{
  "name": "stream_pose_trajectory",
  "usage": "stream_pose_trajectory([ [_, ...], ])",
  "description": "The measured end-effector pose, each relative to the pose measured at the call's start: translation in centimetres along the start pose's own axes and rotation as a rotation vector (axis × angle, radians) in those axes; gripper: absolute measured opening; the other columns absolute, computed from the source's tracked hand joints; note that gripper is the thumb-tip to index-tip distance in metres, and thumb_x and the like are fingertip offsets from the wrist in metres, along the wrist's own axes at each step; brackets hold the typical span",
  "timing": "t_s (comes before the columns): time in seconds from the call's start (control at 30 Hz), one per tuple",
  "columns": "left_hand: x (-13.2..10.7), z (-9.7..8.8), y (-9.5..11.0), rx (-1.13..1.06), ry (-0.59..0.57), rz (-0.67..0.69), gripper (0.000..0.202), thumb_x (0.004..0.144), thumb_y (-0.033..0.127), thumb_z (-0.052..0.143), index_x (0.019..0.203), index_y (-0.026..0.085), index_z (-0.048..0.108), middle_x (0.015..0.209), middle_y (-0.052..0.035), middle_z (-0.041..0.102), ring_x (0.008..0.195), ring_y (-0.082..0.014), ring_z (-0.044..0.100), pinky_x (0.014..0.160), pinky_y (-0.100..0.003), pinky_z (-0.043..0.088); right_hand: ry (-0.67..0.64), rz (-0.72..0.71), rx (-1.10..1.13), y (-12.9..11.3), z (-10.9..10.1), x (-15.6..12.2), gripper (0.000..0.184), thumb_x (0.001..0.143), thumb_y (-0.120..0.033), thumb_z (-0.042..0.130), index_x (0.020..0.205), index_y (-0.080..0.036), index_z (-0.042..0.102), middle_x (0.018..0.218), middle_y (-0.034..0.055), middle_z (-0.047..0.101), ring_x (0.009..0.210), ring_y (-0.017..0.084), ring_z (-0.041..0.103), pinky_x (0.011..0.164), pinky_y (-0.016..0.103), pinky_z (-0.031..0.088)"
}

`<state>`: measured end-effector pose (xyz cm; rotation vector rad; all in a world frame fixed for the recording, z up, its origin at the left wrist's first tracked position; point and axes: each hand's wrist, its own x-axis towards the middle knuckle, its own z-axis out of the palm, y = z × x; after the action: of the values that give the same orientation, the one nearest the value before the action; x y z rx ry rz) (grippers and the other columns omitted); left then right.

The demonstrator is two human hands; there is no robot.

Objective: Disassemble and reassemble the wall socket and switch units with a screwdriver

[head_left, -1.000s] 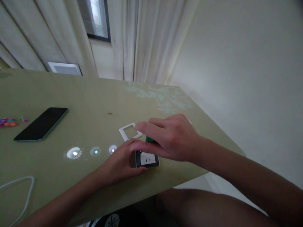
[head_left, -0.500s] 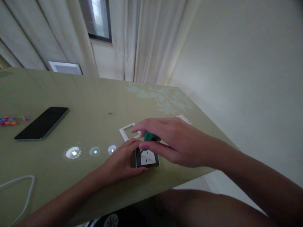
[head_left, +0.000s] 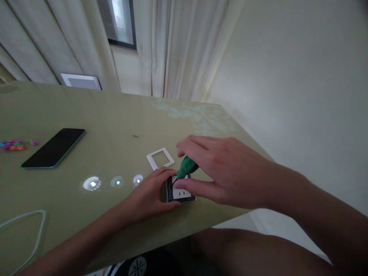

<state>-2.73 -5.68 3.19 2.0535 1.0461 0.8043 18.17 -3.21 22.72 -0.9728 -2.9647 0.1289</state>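
Note:
A wall socket (head_left: 181, 193) with a white face and dark body lies near the front edge of the olive table (head_left: 115, 115). My left hand (head_left: 149, 195) grips its left side, thumb and fingers closed around it. My right hand (head_left: 227, 168) is closed on a green-handled tool (head_left: 186, 166) whose tip points down at the socket's top. A white square frame (head_left: 160, 158) lies flat just beyond the socket.
A black phone (head_left: 54, 147) lies at the left, with small coloured pieces (head_left: 14, 145) beside it. A white cable (head_left: 25, 230) loops at the front left. Lamp reflections (head_left: 92, 183) shine on the tabletop. The table's right edge drops to a pale floor.
My right hand has drawn back to the right and turned, so the green tool now shows and its tip points at the socket. My left hand has stayed on the socket.

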Motion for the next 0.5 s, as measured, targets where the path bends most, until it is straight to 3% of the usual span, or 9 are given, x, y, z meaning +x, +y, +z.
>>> stream_pose_trajectory([
  [0.07,0.0,0.0,0.0,0.017,0.01,-0.011,0.054,0.083,0.04,0.089,0.132,0.03,0.07,0.139,-0.0075,0.07,0.129,-0.0367,0.067,0.111,-0.054,0.057,-0.046,-0.087,0.079,-0.1,-0.1,0.1,0.02,0.111,-0.035,0.059,0.123,-0.02,0.066,0.116,0.0079,0.077,0.088,0.018,0.067,0.068,0.03,0.037],
  [0.1,-0.1,0.1,-0.1,0.023,0.018,-0.017,0.055,0.082,0.04,0.089,0.132,0.03,0.07,0.139,-0.0072,0.071,0.128,-0.0367,0.068,0.11,-0.053,0.057,-0.028,-0.077,0.069,-0.2,0.0,0.2,0.021,0.113,-0.036,0.057,0.121,-0.02,0.067,0.111,0.0066,0.078,0.084,0.017,0.066,0.066,0.03,0.035],
  [0.23,-0.1,0.2,-0.3,0.025,0.02,-0.02,0.061,0.082,0.04,0.089,0.138,0.03,0.067,0.138,-0.0076,0.071,0.125,-0.0357,0.07,0.108,-0.052,0.059,0.07,0.118,-0.153,-0.1,0.2,0.3,0.047,0.111,-0.061,0.052,0.102,-0.019,0.07,0.077,0.004,0.072,0.063,0.019,0.057,0.058,0.033,0.022],
  [0.3,-0.1,0.1,-0.2,0.03,0.0,-0.014,0.062,0.083,0.039,0.089,0.14,0.03,0.065,0.143,-0.0085,0.069,0.13,-0.0355,0.067,0.111,-0.053,0.057,-0.021,0.019,-0.092,0.3,-0.1,0.1,0.034,0.108,-0.053,0.063,0.108,-0.02,0.07,0.092,0.0055,0.077,0.073,0.019,0.063,0.06,0.031,0.028],
  [0.37,0.0,0.1,-0.1,0.046,-0.002,-0.026,0.066,0.082,0.039,0.089,0.143,0.03,0.064,0.146,-0.0094,0.067,0.133,-0.0365,0.066,0.113,-0.055,0.056,-0.094,-0.132,0.008,0.7,-0.1,0.0,0.019,0.108,-0.033,0.065,0.124,-0.022,0.066,0.11,0.006,0.078,0.087,0.019,0.067,0.065,0.03,0.034],
  [0.43,0.1,0.0,0.1,0.055,0.003,-0.039,0.069,0.081,0.038,0.089,0.144,0.029,0.063,0.146,-0.0096,0.067,0.133,-0.0372,0.066,0.113,-0.056,0.056,-0.056,-0.142,-0.026,0.8,0.4,0.3,0.014,0.11,-0.021,0.055,0.118,-0.022,0.066,0.097,0.0045,0.077,0.082,0.019,0.067,0.066,0.03,0.035],
  [0.5,0.2,0.0,0.1,0.05,-0.003,-0.039,0.066,0.081,0.036,0.089,0.142,0.029,0.064,0.145,-0.009,0.068,0.132,-0.0362,0.066,0.113,-0.055,0.057,0.044,-0.043,-0.135,0.4,1.2,1.1,0.016,0.112,-0.023,0.051,0.117,-0.021,0.066,0.091,0.0052,0.077,0.082,0.021,0.069,0.065,0.032,0.033],
])
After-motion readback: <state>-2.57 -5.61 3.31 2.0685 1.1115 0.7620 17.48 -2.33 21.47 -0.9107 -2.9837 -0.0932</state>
